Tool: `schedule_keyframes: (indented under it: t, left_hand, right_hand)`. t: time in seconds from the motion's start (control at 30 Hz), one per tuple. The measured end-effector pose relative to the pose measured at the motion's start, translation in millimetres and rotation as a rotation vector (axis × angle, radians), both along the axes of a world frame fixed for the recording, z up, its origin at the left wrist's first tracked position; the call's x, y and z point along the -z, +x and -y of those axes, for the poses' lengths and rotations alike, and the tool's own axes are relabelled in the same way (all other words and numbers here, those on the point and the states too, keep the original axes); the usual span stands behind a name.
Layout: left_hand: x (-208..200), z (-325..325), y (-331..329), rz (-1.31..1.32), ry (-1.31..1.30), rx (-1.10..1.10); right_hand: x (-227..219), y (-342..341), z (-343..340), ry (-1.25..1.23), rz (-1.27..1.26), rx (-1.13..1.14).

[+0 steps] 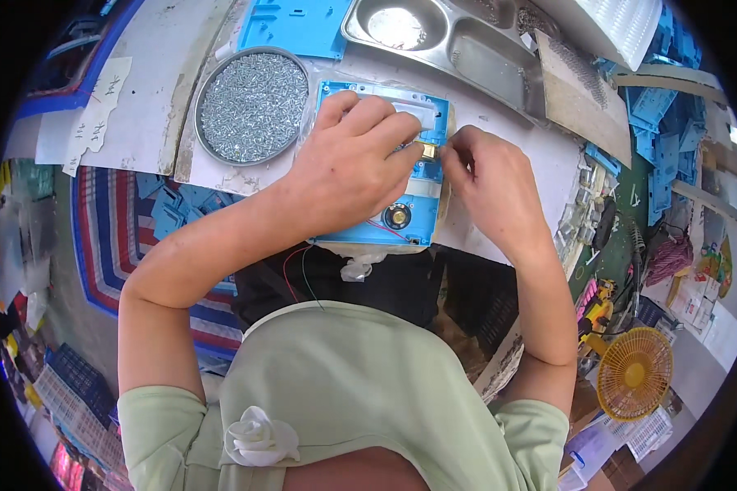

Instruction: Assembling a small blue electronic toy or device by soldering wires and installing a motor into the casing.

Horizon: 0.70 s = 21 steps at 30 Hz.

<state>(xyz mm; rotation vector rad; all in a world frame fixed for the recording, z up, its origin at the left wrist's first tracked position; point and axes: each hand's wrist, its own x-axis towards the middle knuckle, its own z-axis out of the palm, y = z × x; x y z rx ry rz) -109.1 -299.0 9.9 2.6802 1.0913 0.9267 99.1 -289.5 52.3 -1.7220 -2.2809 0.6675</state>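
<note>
Landmark: round metal dish, filled with small silver metal pieces. Left of the dish, a torn pale paper strip; left and nearer the person, a red, white and blue striped cloth. Just beyond the dish and slightly right, a flat blue panel. Right of the dish, the left hand lies over the blue casing, fingers bent across its middle; cannot tell whether they grasp a part or only press. The casing sits directly right of the dish, near the person's edge of the pale table. Open side up; long axis runs from the person outward, far end leaning slightly right. Round black speaker at its near end, so this end points toward the person. Small gold-coloured part by its right edge, farther from the dish. Beyond the casing, right of the dish, a steel compartment tray. Farther right of the dish, the right hand: thumb and fingertips drawn together just beside the gold-coloured part; cannot tell whether anything is pinched. Far right of the dish and nearer the person, a yellow fan.
</note>
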Motion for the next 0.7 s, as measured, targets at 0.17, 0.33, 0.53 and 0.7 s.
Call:
schedule_keyframes:
  t: [0.17,0.33,0.53,0.7]
  left_hand:
    - [1.7,-0.4,1.1,0.004,0.009,0.002]
    - [5.0,-1.0,0.2,-0.01,0.003,0.007]
    - [1.9,-3.8,-2.0,0.145,-0.113,0.05]
    - [-3.8,-25.3,-6.2,0.237,-0.195,0.112]
  right_hand:
    - [-8.6,-5.3,-8.6,0.045,0.175,-0.143]
    - [-16.8,-28.8,-4.9,0.195,0.436,-0.284]
    - [2.4,8.2,-14.9,-0.533,-0.414,0.281]
    - [17.8,11.7,-8.5,-0.558,-0.598,0.326]
